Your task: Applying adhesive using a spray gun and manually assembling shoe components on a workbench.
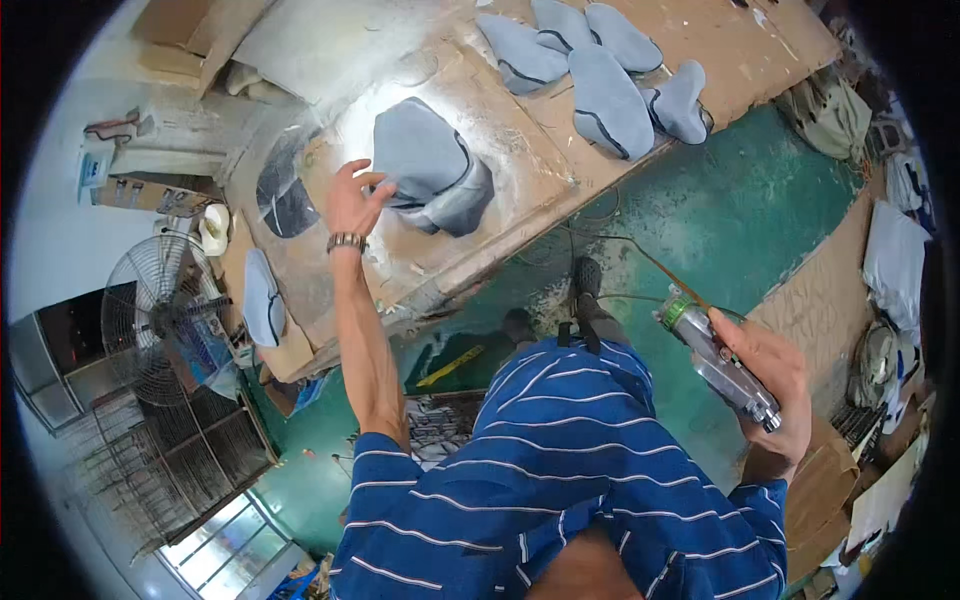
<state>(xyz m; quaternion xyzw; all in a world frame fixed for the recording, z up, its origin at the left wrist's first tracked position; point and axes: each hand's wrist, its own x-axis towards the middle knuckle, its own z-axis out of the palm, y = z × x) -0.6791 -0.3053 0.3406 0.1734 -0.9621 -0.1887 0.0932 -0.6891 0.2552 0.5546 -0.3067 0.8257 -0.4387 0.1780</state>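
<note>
My left hand (353,196) reaches out over the workbench (520,130), fingers on the near edge of a stack of grey fabric pieces (430,165) with dark trim. A beaded band sits on that wrist. My right hand (770,385) is down at my right side, shut on a silvery spray gun (715,355) with a green collar near its front end. A thin hose runs from the tool toward the floor.
Several more grey fabric pieces (600,70) lie at the far end of the dusty bench. A dark piece (283,195) and another grey one (262,298) sit left. A standing fan (160,315) and wire racks are at left. Green floor (740,220), cardboard and clutter at right.
</note>
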